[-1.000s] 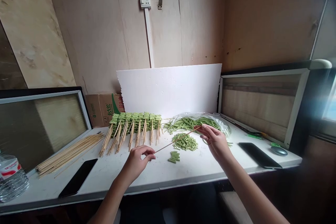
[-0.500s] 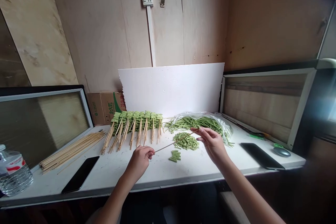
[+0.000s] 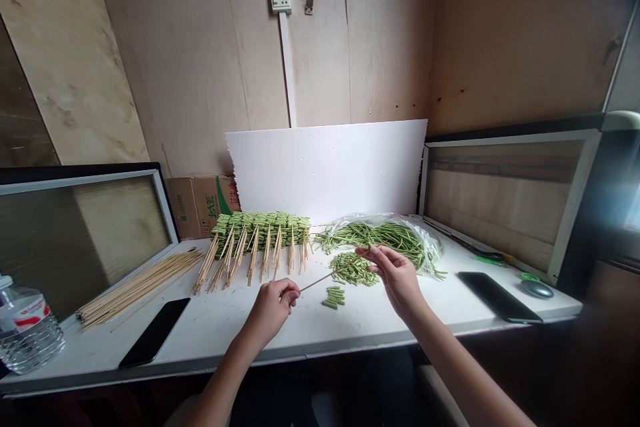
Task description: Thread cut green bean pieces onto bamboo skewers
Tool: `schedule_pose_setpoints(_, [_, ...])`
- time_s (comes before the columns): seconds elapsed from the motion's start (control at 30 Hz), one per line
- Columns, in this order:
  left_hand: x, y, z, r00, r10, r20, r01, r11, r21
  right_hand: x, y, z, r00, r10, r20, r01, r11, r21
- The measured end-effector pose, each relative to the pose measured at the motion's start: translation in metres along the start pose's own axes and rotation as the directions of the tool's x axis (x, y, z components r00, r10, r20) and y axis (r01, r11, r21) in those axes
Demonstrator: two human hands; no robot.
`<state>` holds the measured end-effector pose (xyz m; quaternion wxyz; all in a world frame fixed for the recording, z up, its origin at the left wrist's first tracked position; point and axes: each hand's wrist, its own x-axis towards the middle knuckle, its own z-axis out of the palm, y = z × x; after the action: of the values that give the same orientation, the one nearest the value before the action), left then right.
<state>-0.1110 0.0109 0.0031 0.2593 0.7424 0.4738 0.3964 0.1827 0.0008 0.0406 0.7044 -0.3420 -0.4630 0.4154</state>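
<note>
My left hand (image 3: 273, 307) is closed on one end of a thin bamboo skewer (image 3: 320, 279), which slants up to the right over the table. My right hand (image 3: 395, 273) pinches around its far end; whether a bean piece is between those fingertips I cannot make out. Beneath the skewer lies a heap of cut green bean pieces (image 3: 353, 270). A small row of cut pieces (image 3: 333, 297) sits closer to me. Behind my right hand, long green beans (image 3: 395, 235) spill from a clear plastic bag (image 3: 430, 240).
Finished bean skewers (image 3: 263, 227) are stacked at the back, sticks toward me. Loose bamboo skewers (image 3: 135, 287), a black phone (image 3: 155, 332) and a water bottle (image 3: 27, 327) are on the left. At right lie another phone (image 3: 497, 297) and a mouse (image 3: 537, 289). A white board (image 3: 325, 167) stands behind.
My right hand has moved left and slightly down along the skewer, closer to my left hand. My left hand has shifted a little to the right.
</note>
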Motion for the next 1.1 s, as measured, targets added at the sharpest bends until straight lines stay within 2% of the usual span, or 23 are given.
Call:
schedule_pose_setpoints(0.2, [-0.001,-0.002,0.005,0.999,0.033,0.02,-0.033,0.999,0.022,-0.009,0.009,0.012,0.999,-0.029,0.026,0.03,0.999,-0.022])
schedule_pose_setpoints(0.37, [-0.005,0.006,0.009,0.996,0.011,0.087,-0.007,0.999,-0.048,-0.016,0.019,0.02,0.997,0.016,0.07,-0.015,1.0,-0.024])
schedule_pose_setpoints(0.57, [-0.008,0.009,0.018,0.982,0.011,0.189,0.019,0.987,-0.158,-0.018,0.028,0.022,0.987,0.023,0.161,-0.011,0.997,-0.077])
schedule_pose_setpoints(0.73, [-0.009,0.013,0.016,0.975,-0.036,0.22,0.075,0.982,-0.171,-0.018,0.036,0.022,0.988,0.051,0.148,-0.037,0.995,-0.095])
schedule_pose_setpoints(0.93, [-0.008,0.016,0.017,0.989,-0.008,0.148,0.03,0.989,-0.145,-0.02,0.046,0.024,0.975,0.11,0.193,-0.082,0.986,-0.145])
schedule_pose_setpoints(1.1, [0.0,-0.002,0.012,0.998,-0.05,0.032,0.053,0.994,-0.096,-0.013,0.057,0.015,0.967,0.154,0.201,-0.126,0.982,-0.142])
